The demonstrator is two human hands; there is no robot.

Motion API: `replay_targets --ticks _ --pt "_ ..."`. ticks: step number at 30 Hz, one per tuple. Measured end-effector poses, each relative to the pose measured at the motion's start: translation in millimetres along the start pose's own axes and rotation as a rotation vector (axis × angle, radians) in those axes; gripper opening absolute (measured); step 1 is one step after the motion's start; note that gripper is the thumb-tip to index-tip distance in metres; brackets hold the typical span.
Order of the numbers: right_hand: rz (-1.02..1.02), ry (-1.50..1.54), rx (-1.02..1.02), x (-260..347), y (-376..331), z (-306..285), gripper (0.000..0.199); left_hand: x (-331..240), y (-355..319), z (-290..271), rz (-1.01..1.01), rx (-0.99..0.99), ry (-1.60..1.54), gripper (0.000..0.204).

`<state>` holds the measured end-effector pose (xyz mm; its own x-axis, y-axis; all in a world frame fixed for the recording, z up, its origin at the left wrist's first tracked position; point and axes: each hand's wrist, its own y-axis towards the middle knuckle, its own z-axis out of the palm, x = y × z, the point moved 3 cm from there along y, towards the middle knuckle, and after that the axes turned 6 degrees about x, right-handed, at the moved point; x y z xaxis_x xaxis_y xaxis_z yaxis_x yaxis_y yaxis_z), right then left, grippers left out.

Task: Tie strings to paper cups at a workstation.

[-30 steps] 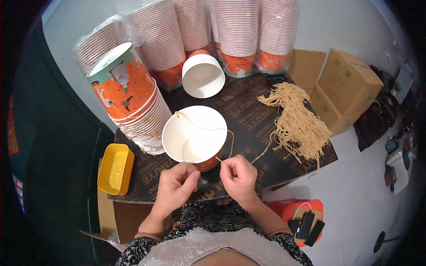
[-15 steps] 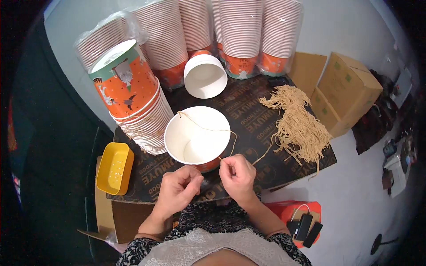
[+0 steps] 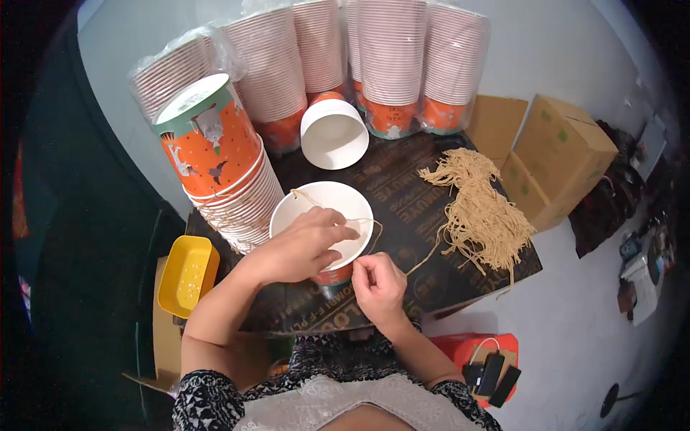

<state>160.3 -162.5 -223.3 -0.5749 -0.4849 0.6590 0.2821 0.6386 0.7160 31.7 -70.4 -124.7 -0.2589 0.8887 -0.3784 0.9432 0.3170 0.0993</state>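
Observation:
A white-lined paper bucket [image 3: 286,220] with an orange outside stands upright in front of me on the dark table. A thin tan string [image 3: 305,195] passes through its far left rim and runs across the mouth to the right side. My left hand [image 3: 309,243] reaches over the mouth, fingers apart and bent, close to the string; whether it touches is unclear. My right hand [image 3: 379,286] is closed in a pinch on the string beside the bucket's near right rim. More string trails from there toward a tan string bundle [image 3: 485,224] at the right.
A leaning stack of nested orange buckets [image 3: 215,151] stands at the left, beside a yellow tub [image 3: 188,276]. Another bucket [image 3: 334,136] lies tipped behind. Wrapped bucket stacks [image 3: 392,57] line the back. Cardboard boxes [image 3: 564,154] stand beyond the table's right edge.
My left hand has moved up and forward from the near side of the bucket to over its mouth, and its fingers have opened. My right hand stays pinched beside the rim.

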Motion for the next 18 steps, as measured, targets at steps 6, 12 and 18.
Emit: replay_targets --ticks 6,12,18 --pt "-0.006 0.000 0.008 -0.1 -0.2 -0.9 0.014 1.8 15.8 4.5 -0.068 0.144 -0.181 0.020" --pt "0.119 0.045 0.063 2.0 -1.1 -7.9 0.013 -9.6 5.8 0.7 -0.191 -0.016 -0.118 0.016" --pt "0.010 -0.032 0.127 -1.5 1.1 -15.4 0.009 -20.5 -2.2 9.1 -0.201 -0.236 -0.405 0.017"
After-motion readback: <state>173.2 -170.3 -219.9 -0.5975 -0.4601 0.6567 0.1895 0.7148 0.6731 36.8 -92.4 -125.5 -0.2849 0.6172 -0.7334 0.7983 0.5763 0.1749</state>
